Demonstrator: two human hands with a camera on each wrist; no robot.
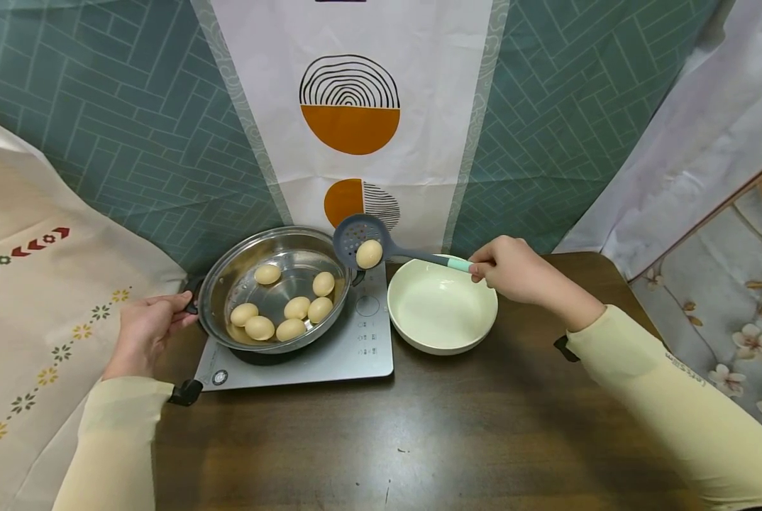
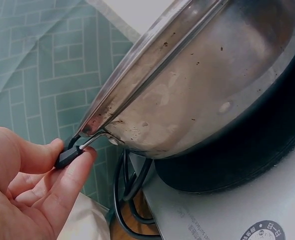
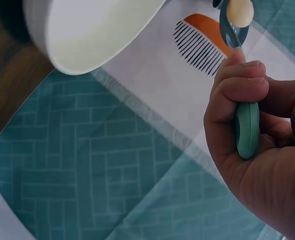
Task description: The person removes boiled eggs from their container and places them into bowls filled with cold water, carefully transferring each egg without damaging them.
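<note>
My left hand (image 1: 143, 332) pinches the black side handle (image 2: 67, 156) of a steel pan (image 1: 298, 272) between thumb and fingers. Several pale brown eggs (image 1: 260, 328) lie in the pan, in what looks like shallow water. With curled fingers, my right hand (image 1: 515, 273) grips the mint-green handle (image 3: 247, 131) of a grey slotted skimmer (image 1: 350, 231). One egg (image 1: 369, 254) rests in the skimmer's head, above the gap between the pan's right rim and a cream bowl (image 1: 441, 305). The bowl stands below and left of my right hand, its inside bare.
Under the pan is a silver induction cooker (image 1: 330, 365) on a dark wooden table (image 1: 381, 440). Black cable (image 2: 118, 192) loops beside the cooker. A patterned curtain (image 1: 432, 106) hangs close behind; light cloths hang at both sides.
</note>
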